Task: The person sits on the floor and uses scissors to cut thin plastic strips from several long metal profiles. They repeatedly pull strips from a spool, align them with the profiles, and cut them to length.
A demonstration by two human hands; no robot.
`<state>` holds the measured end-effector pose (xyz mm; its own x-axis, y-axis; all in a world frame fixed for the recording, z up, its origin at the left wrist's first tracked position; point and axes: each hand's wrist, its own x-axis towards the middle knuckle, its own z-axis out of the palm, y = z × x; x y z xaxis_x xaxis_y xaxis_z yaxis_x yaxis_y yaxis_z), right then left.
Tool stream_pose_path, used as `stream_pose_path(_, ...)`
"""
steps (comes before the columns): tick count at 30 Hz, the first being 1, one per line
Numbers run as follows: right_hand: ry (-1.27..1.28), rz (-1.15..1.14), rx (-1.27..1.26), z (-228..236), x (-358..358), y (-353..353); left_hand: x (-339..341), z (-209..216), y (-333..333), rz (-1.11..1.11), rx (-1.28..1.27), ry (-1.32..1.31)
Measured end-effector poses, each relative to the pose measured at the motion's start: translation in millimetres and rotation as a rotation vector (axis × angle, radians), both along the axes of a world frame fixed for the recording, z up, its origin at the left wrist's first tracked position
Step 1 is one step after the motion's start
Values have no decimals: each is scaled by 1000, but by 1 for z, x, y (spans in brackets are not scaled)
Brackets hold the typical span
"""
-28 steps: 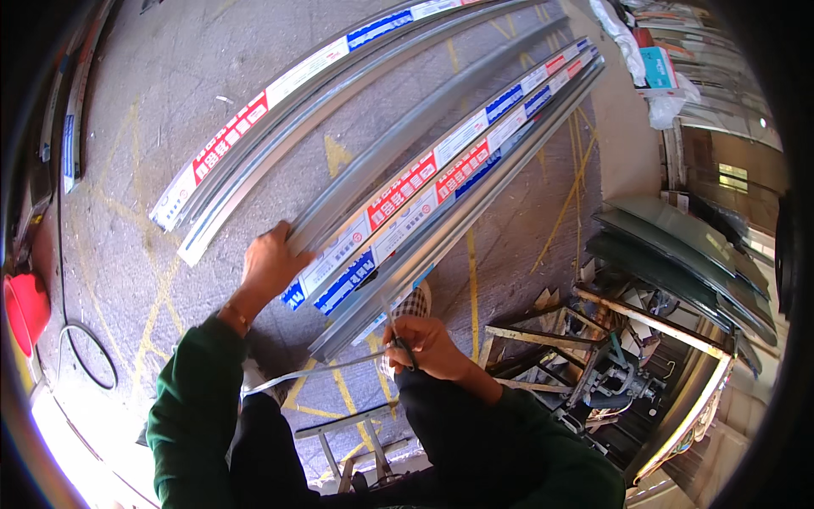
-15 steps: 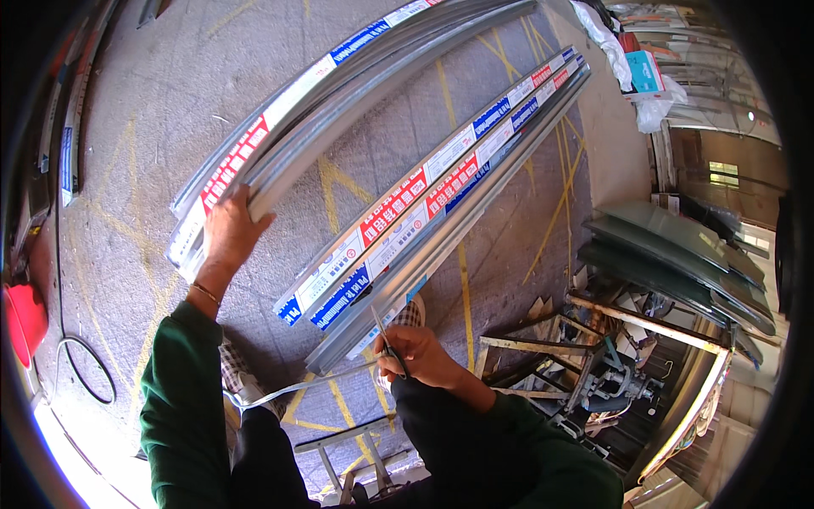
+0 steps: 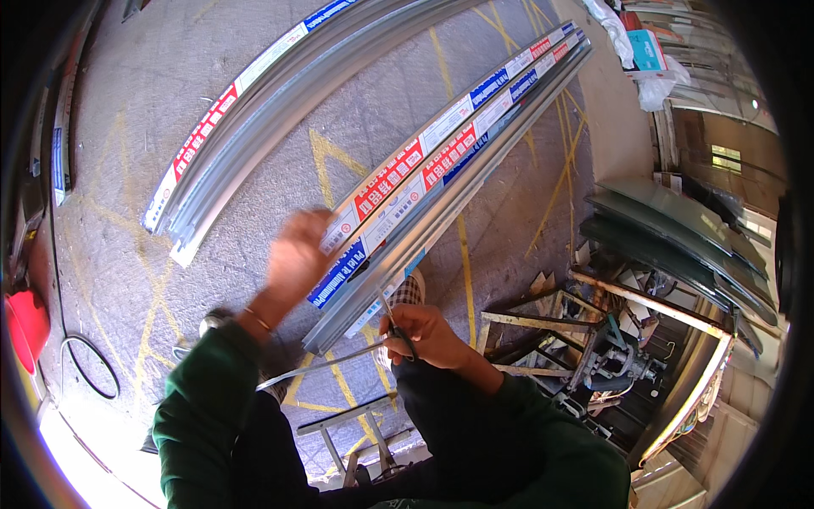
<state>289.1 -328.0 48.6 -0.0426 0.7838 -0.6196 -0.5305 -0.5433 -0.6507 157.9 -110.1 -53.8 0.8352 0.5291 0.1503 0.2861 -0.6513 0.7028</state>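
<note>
My right hand [image 3: 431, 341] grips a pair of scissors [image 3: 387, 307], its blades pointing up and away from me. A pale grey strip [image 3: 326, 362] runs leftward from the same hand, across my lap; how it is held there is hidden. Motion smears my left hand [image 3: 297, 254], which is over the near end of a group of long metal profiles [image 3: 415, 191] with red, white and blue printed film. Whether it touches them cannot be made out. Farther left lies another group of similar profiles [image 3: 229, 157], apart from my hands.
A metal frame with clutter [image 3: 585, 339] stands at right, below stacked dark sheets [image 3: 678, 246]. At left are a red object [image 3: 28, 327] and a looped black cable [image 3: 89, 369]. A small stepladder [image 3: 373, 437] is close to my legs. Yellow lines mark the floor.
My left hand has let go of the far-left profiles and swung right to the nearer group. Those left profiles now lie slightly farther left. My right hand still holds the scissors, barely moved.
</note>
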Motion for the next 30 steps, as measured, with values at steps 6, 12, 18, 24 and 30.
stream_pose_path(6,-37,20,-37,14,2,-2,16,7,-89,-300,49,469)
stream_pose_path(12,-18,-27,-65,11,1,-2,17,0,-42,55,81,480)
stream_pose_path(18,-31,1,-37,7,1,-1,8,3,9,53,24,375)
stream_pose_path(24,-27,39,-4,6,2,-3,-15,7,17,70,-151,434)
stream_pose_path(30,44,-4,11,2,1,-5,-29,6,53,197,-61,431)
